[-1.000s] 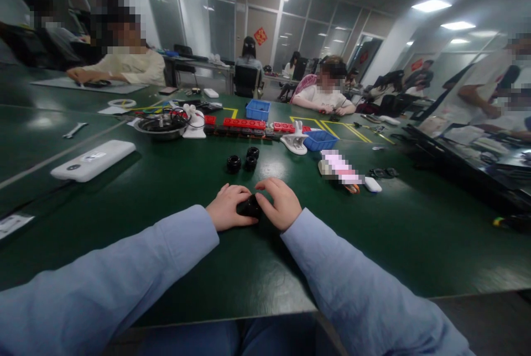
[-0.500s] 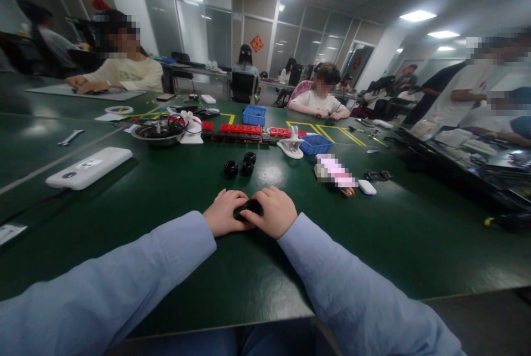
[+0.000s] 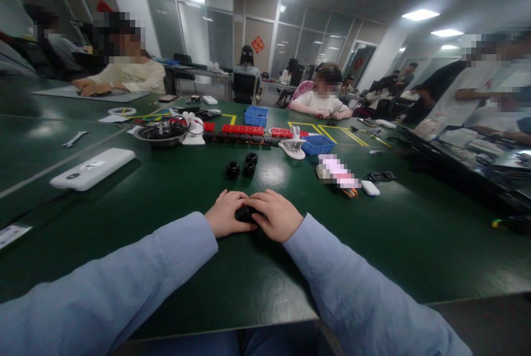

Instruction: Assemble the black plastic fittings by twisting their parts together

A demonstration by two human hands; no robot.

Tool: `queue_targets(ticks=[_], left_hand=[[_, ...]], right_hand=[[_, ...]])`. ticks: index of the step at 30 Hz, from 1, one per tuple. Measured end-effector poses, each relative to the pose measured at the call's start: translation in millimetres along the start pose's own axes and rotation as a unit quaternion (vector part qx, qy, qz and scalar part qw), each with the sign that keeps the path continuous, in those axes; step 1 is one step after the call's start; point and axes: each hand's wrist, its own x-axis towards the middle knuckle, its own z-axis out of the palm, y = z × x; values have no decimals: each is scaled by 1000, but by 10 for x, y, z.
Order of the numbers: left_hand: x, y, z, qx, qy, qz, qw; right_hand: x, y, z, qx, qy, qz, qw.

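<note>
A black rounded piece (image 3: 245, 213) rests on the green table, mostly covered by my fingers, so its exact kind is hidden. My left hand (image 3: 226, 212) is curled round its left side, thumb along the near edge. From the right, my right hand (image 3: 277, 215) grips the same piece, fingers over its top and thumb on its near side. Just beyond my hands stand three small black wheel-like rounds, the left one (image 3: 232, 169) slightly apart from the back one (image 3: 251, 158) and the front right one (image 3: 249, 169).
Farther back lie red strips (image 3: 243, 129), a blue basket (image 3: 256, 116), a second blue basket (image 3: 318, 145), a white stand (image 3: 293, 146) and a metal bowl (image 3: 160, 137). A long white box (image 3: 93, 169) and a wrench (image 3: 75, 139) lie left. People sit across the table.
My right hand has shifted slightly right and its fingers now cover more of the black piece's top. My left hand stays on it. The whole view has moved slightly.
</note>
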Motion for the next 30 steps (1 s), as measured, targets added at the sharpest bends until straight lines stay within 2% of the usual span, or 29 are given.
queue_targets(ticks=[6,12,25,30], left_hand=[[-7,19,-18,-3,-4,0,1000],[-9,35,-26,-5,-9,-1,1000],[-4,50,-51,2,-26,-4,1000],[3,27,-31,-3,-18,-6,1000]], right_hand=[[24,59,15,71,15,-39,997],[40,84,58,112,36,-43,992],[32,125,140,127,66,-13,990],[34,119,144,120,79,-46,988]])
